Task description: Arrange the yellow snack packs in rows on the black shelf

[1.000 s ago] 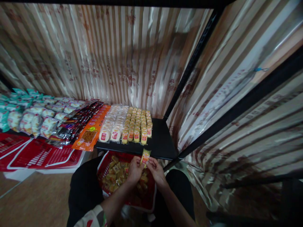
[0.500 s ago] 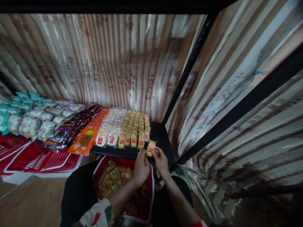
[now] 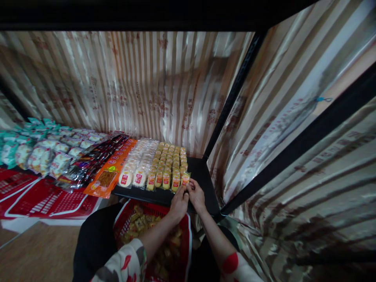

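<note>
A small yellow wrapped snack cake with a red-and-orange label stands at the front end of the rightmost row on the black shelf. My left hand pinches its lower edge, and my right hand grips its right side, so both are closed on it. Rows of matching yellow packets run back to its left. Below my forearms, a red basket holds a loose pile of yellow packets, partly covered by my left arm.
Left of the yellow rows lie white round packets, an orange flat bag, dark shiny packs and teal-and-white bags. Red baskets sit below on the left. A black post rises by the shelf's right end; striped sheeting hangs behind.
Both hands have moved forward with the snack cake, from in front of the shelf's rows to the front of the rightmost row. The view has tilted up slightly.
</note>
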{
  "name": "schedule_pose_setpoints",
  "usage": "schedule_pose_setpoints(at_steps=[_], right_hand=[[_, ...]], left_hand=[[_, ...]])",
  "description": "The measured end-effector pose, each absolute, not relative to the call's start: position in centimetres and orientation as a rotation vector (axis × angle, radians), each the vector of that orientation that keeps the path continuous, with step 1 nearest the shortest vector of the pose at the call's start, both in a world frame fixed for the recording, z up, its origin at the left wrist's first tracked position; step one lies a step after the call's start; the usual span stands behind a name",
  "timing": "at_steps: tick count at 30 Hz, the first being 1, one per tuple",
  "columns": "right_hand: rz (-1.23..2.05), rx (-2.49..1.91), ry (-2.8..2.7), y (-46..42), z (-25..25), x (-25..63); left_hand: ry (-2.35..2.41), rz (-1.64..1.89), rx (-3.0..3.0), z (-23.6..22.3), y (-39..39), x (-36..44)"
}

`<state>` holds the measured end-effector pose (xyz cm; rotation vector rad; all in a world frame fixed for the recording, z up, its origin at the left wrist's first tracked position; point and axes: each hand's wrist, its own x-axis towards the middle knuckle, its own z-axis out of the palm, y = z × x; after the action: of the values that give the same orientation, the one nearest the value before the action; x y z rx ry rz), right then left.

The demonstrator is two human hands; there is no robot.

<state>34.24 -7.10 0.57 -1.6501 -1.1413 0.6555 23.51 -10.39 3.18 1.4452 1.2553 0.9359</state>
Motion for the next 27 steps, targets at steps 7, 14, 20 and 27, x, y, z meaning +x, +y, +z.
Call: schedule_pose_setpoints(at_steps=[7, 14, 20, 27], right_hand=[[0.6, -1.692, -1.193, -6.1, -0.1, 34.2], [0.522, -1.707, -1.249, -6.0, -0.1, 34.4], [0.546, -1.673, -1.217, -5.6, -0.4, 34.5], [0.656, -1.554, -0.946, -5.9, -0.8, 35.4]], left_hand=[[1.214, 0.895, 1.395, 1.3, -9.8, 23.3], [1.268, 0.864, 1.513, 0.6, -9.5, 24.2], [1.346, 0.822, 1.734, 1.7, -9.7, 24.2], [1.264, 0.92, 2.485, 0.9, -10.6, 22.8]])
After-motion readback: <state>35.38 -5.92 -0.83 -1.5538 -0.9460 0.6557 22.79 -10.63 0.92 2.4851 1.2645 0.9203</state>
